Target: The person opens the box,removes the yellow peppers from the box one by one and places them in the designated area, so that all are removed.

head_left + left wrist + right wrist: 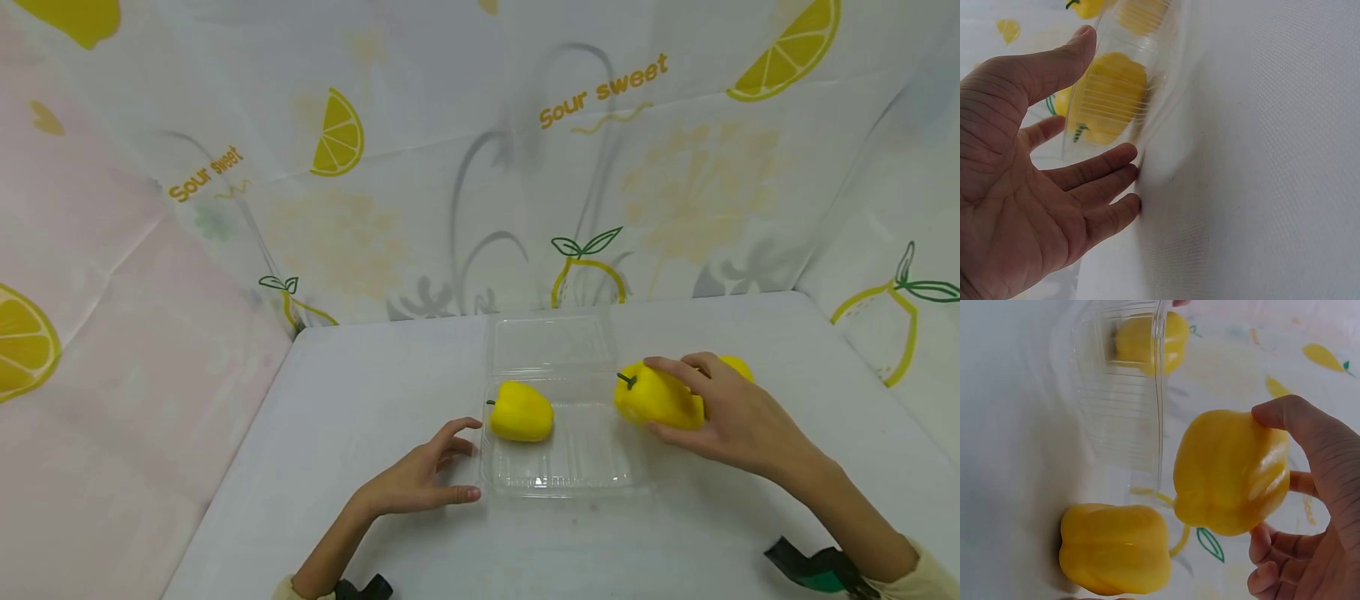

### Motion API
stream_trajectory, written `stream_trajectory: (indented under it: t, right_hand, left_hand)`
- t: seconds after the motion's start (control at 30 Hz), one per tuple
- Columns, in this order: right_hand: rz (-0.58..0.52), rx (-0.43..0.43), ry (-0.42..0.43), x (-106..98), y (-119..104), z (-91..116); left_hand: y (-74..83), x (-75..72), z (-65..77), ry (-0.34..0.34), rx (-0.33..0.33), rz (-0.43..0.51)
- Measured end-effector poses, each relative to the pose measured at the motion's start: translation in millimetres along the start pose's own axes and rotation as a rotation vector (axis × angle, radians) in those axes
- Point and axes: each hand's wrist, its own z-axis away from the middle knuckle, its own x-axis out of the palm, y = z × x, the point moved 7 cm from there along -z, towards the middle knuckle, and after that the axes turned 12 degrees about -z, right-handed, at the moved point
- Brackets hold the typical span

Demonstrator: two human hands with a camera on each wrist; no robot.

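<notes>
From my end of the feed, I have the right hand grasping a yellow bell pepper between thumb and fingers, right of centre in the head view. The pepper is held above the table, its green stem pointing left, and it overlaps the right side of the clear plastic container in my picture.

My left hand, lower left of centre, holds nothing; its fingers are loosely bent and its thumb reaches out beside the container's left wall (I can't tell whether a fingertip touches the plastic).

The container sits at the middle of the frame with its lid folded back toward the top. A second pepper lies on its side in the container's left part, stem to the left.

In the right wrist view, a third pepper rests on the table at lower left, below the one I'm gripping. A lemon-print cloth fills the head view's upper part.
</notes>
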Motion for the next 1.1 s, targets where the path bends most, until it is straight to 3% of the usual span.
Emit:
stream_trajectory:
  t: [0.73,1.1]
  right_hand:
    - [0.003,0.212,-0.014,-25,9,22]
    - [0.032,0.377,-0.114,-29,12,32]
  left_hand:
    - [-0.5,0.3,0.1,-0.001,-0.016,-0.002]
    - [-1.2,0.7,0.0,0.003,-0.005,-0.005]
